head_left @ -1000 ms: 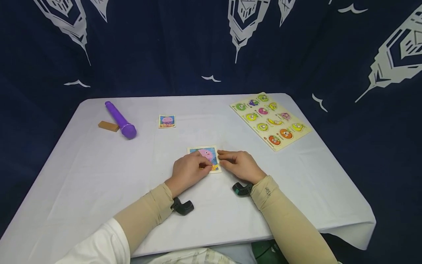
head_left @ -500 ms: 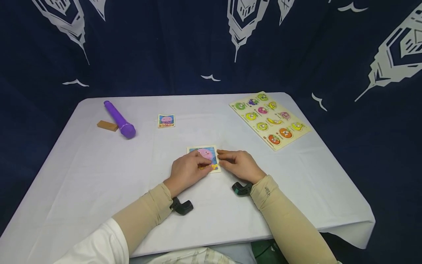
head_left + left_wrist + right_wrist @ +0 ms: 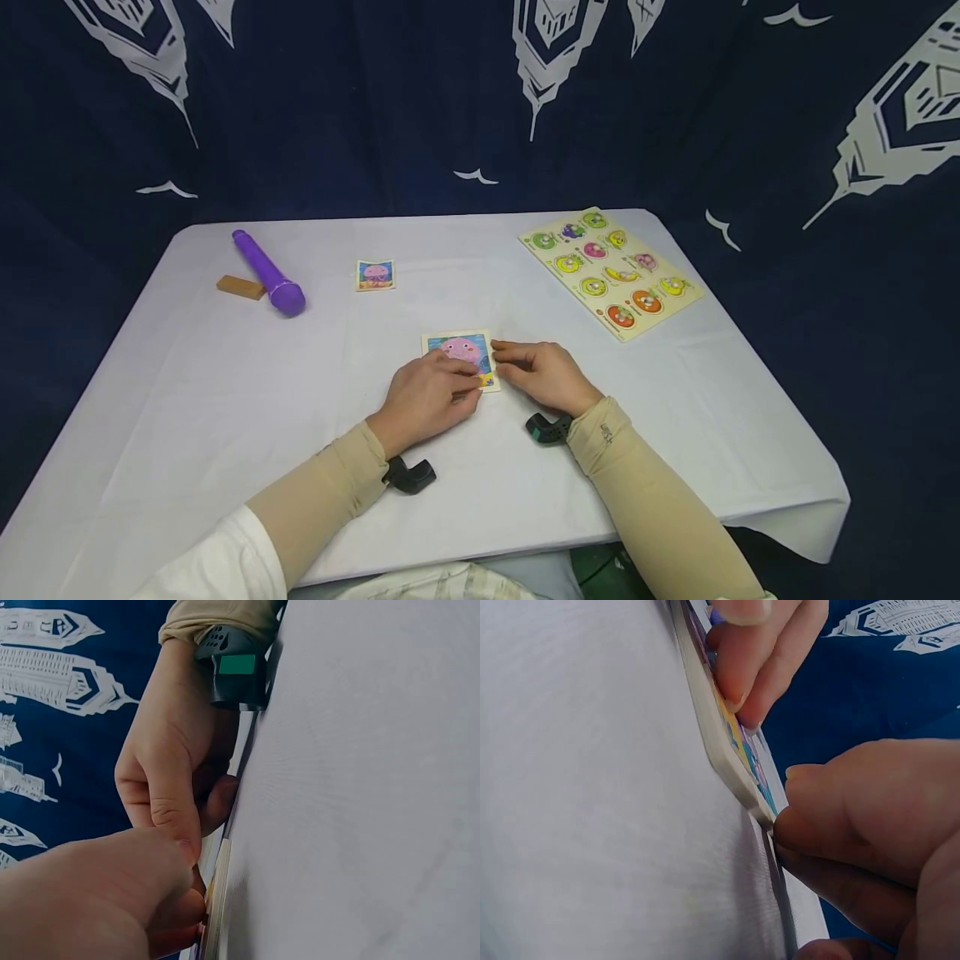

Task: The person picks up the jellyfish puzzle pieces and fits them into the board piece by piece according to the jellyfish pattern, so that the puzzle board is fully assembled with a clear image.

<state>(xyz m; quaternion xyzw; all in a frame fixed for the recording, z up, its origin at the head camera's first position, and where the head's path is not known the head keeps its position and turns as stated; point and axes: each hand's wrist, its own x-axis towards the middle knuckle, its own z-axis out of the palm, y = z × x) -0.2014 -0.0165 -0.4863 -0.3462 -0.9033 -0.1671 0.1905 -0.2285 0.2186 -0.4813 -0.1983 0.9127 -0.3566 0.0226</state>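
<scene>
A small square picture board point(image 3: 460, 347) lies flat on the white table, showing a pink octopus-like cartoon on blue. Its thick pale edge point(image 3: 718, 746) shows in the right wrist view. My left hand point(image 3: 426, 402) covers the board's lower left part, its fingertips point(image 3: 739, 694) resting on the printed face. At the board's right edge, my right hand point(image 3: 550, 375) touches the side with fingertips and thumb, the thumb point(image 3: 799, 821) at a corner. In the left wrist view, the left hand point(image 3: 97, 892) hides most of the board.
A little card point(image 3: 375, 275) with a similar pink picture lies behind the board. At the back left, a purple microphone point(image 3: 268, 273) lies beside a brown block point(image 3: 241, 287). A cream fruit puzzle board point(image 3: 611, 273) lies back right. Dark blue patterned cloth point(image 3: 337, 108) hangs behind the table.
The left hand has shifted slightly left and toward the body, its fingers straightening, so more of the pink face shows. The right hand stays at the board's edge.
</scene>
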